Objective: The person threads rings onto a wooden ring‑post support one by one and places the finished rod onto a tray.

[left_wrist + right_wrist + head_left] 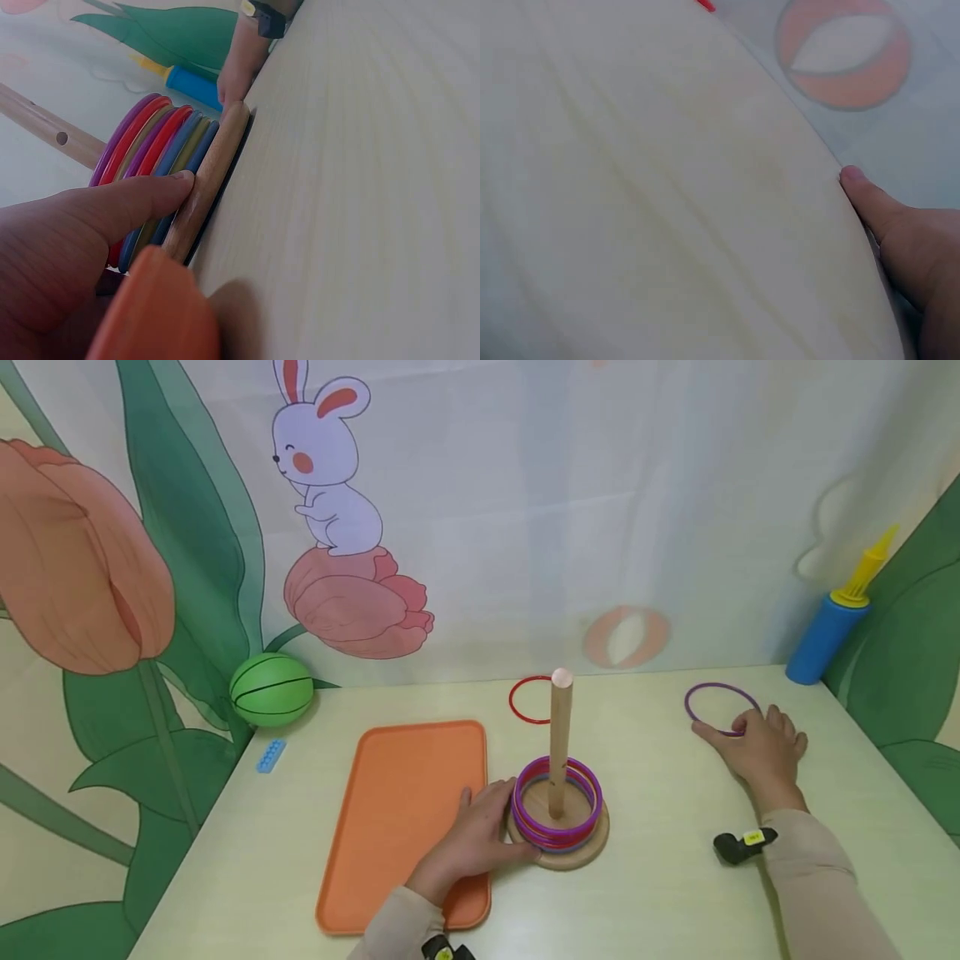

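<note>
A wooden ring stand (558, 743) has an upright peg and a round base (566, 860). Several coloured rings (557, 833) are stacked around the peg, with purple at the top. My left hand (480, 831) holds the stand from the left; in the left wrist view its thumb (150, 196) lies against the lowest rings by the base. At the right, a purple ring (716, 685) lies flat on the table. The thumb and forefinger of my right hand (765, 752) are spread at its near edge, touching it. The right wrist view shows only the thumb (870, 196), not the ring.
An orange tray (408, 777) lies left of the stand, under my left hand and forearm. Behind the peg is a red ring (513, 706). A green ball (272, 690) and a blue block (271, 756) are at the left; a blue-and-yellow pump (828, 635) stands at the back right.
</note>
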Tool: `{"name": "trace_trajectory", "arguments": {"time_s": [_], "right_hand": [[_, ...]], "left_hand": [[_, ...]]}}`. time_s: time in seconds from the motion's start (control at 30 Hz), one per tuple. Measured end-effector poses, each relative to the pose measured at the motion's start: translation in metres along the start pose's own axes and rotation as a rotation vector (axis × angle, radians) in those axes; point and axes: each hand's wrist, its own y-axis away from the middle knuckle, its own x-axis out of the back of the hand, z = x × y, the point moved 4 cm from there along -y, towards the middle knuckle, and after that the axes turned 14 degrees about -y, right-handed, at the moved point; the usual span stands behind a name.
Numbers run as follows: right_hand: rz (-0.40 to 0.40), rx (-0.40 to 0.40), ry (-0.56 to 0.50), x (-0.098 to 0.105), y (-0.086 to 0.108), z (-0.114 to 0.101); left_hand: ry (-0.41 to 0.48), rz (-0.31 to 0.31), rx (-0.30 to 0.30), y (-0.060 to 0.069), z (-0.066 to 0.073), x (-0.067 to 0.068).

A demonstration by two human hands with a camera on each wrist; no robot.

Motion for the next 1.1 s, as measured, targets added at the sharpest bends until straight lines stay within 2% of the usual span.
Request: {"name": "trace_trajectory", "arguments": {"time_s": [0.13,0.33,0.5,0.6,1.1], "right_hand": [[0.032,-0.013,-0.045,0.002,0.002,0.001],[0.049,-0.060,-0.176,-0.002,0.008,-0.005],[0.117,-0.073,-0.305,0.009,0.014,-0.006],[0.116,-0.070,-0.349,0.014,0.015,-0.005],[0.084,-0.111,-0.390,0.014,0.015,-0.008]], "left_hand": [[-0.001,-0.011,0.011,-0.002,-0.001,0.001],[-0.001,0.012,0.014,0.001,-0.003,0.003],[0.022,-0.004,0.001,0.001,-0.001,0.001],[0.027,-0.001,-0.001,-0.001,0.001,-0.002],[0.002,0.019,-0.014,-0.002,0.001,-0.001]]}}
